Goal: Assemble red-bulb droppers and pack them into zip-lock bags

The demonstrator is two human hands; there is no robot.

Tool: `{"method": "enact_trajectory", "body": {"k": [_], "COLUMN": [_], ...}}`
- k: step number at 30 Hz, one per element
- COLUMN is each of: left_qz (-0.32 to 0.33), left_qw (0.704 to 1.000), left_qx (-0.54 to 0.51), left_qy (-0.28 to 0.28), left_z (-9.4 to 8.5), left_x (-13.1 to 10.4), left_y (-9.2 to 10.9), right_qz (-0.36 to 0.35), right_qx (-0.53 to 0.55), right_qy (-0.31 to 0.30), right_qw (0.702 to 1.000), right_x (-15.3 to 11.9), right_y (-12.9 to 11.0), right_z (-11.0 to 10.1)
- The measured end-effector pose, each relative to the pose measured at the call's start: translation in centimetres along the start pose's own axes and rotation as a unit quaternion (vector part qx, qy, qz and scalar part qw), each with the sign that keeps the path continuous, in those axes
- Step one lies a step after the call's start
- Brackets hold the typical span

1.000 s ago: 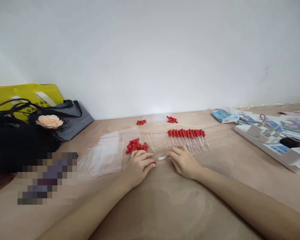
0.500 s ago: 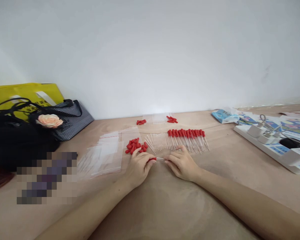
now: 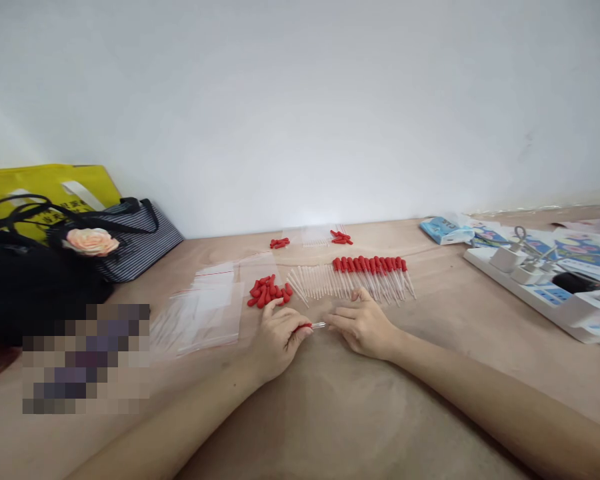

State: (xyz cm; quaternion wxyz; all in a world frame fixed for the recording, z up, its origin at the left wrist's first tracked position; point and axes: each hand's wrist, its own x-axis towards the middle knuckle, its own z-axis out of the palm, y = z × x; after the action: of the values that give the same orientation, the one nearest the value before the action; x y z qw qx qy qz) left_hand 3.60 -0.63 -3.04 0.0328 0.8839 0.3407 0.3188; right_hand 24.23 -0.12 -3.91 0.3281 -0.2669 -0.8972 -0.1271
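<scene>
My left hand (image 3: 277,337) is closed in a pinch around a red rubber bulb (image 3: 305,326). A clear glass dropper tube (image 3: 319,325) sticks out of the bulb toward the right. At the tube's far end are the pinched thumb and fingers of my right hand (image 3: 363,327), which cover its tip. Just beyond my left fingers lies a heap of loose red bulbs (image 3: 267,291). Bare glass tubes (image 3: 317,281) lie in a row past both hands. To their right rests a row of droppers fitted with red bulbs (image 3: 373,265).
Clear zip bags (image 3: 213,307) lie left of the hands. Small groups of red bulbs (image 3: 280,243) are near the wall. A striped bag (image 3: 145,240) and yellow bag (image 3: 45,200) stand at left. At right are a white power strip (image 3: 540,290) and blue packet (image 3: 445,230).
The bulb and tube between my hands have dipped slightly, and the tube's angle has changed a little. Both hands stay in nearly the same place. The view has shifted slightly.
</scene>
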Motion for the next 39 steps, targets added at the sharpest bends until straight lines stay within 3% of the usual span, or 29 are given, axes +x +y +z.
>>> {"method": "enact_trajectory", "body": {"k": [4, 15, 26, 39], "left_qz": [0.029, 0.069, 0.064, 0.067], "left_qw": [0.999, 0.996, 0.997, 0.996], "left_qx": [0.032, 0.05, 0.033, 0.052], "left_qy": [0.012, 0.025, 0.025, 0.027], "left_z": [0.1, 0.3, -0.7, -0.4], "left_x": [-0.1, 0.0, -0.1, 0.0], "left_y": [0.3, 0.6, -0.8, -0.4], "right_qz": [-0.022, 0.007, 0.027, 0.007], "right_qx": [-0.028, 0.01, 0.027, -0.035], "right_qy": [-0.004, -0.03, -0.027, -0.014], "right_qw": [0.999, 0.999, 0.999, 0.999], "right_x": [-0.1, 0.2, 0.0, -0.3], "right_y": [-0.1, -0.8, 0.4, -0.2], "right_z": [0.2, 0.6, -0.1, 0.4]}}
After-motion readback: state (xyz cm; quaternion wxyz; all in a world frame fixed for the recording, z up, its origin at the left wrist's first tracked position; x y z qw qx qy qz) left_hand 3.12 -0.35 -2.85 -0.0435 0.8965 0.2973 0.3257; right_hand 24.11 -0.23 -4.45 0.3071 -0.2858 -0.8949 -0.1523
